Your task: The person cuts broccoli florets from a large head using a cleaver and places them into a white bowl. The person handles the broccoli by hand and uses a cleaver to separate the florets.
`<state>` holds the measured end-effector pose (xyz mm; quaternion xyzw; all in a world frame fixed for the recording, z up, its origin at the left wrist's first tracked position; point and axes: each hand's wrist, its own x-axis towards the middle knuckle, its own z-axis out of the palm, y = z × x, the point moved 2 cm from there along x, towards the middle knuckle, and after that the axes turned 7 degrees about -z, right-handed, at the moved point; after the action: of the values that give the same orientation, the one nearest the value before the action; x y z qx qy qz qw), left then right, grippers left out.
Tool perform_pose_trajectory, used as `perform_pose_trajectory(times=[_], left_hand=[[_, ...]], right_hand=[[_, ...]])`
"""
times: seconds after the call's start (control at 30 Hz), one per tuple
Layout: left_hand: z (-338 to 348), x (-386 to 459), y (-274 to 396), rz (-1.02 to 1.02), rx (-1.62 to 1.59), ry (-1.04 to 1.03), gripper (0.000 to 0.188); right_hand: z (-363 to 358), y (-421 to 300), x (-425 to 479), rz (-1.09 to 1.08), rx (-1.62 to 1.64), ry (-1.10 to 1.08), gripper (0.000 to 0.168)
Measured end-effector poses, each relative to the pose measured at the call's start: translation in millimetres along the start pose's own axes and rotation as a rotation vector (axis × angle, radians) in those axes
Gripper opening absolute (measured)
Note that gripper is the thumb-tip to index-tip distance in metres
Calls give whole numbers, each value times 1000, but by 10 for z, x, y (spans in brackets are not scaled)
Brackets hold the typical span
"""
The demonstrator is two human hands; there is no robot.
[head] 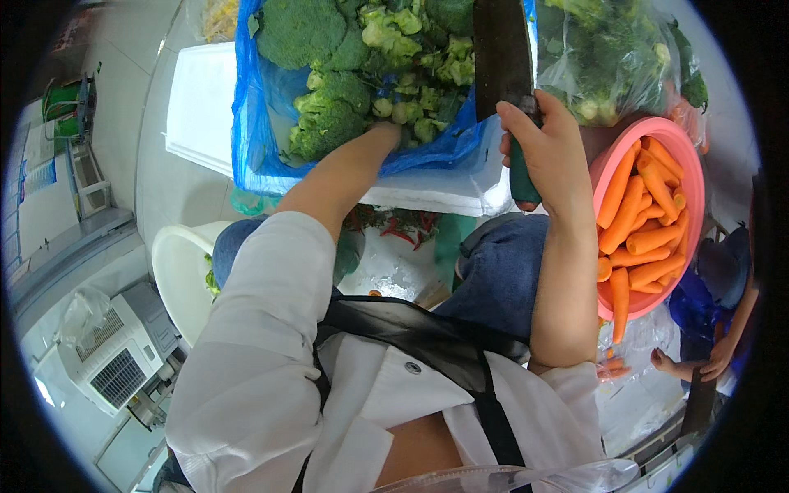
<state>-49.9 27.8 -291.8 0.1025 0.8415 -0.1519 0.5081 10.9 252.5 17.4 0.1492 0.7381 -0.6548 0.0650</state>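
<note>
Upright in my right hand [545, 145] is a cleaver [502, 58] with a wide dark blade and a green handle, held at the right edge of a white foam box [431, 191]. A blue plastic bag [249, 135] lines the box, and broccoli heads [302, 31] and cut green stems fill it. My left hand [385, 129] reaches down among the broccoli near the front edge of the box. Its fingers are hidden under the pieces, so what they hold does not show. A broccoli head [330, 117] lies just left of that hand.
A pink basin of peeled carrots [647, 240] stands at the right, below a clear bag of broccoli [604, 68]. A white tub [166, 271] is by my left knee. Red chilies [400, 231] lie below the box. Another person's hand [718, 357] shows at the far right.
</note>
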Motion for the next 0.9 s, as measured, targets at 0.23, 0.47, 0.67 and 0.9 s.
perform_pose_trajectory(times=[0.23, 0.47, 0.67, 0.9], left_hand=[[-1033, -1090, -180, 510, -954, 109, 58], [-1469, -2384, -826, 668, -1302, 192, 45], [-846, -3197, -2087, 446, -1503, 484, 48], [1741, -3921, -4297, -629, -872, 454, 53]], right_hand=[[-27, 43, 30, -31, -38, 2, 27], [-2, 48, 35, -59, -64, 11, 28], [-64, 158, 28, -69, -89, 3, 29], [-73, 142, -33, -52, -43, -17, 30]])
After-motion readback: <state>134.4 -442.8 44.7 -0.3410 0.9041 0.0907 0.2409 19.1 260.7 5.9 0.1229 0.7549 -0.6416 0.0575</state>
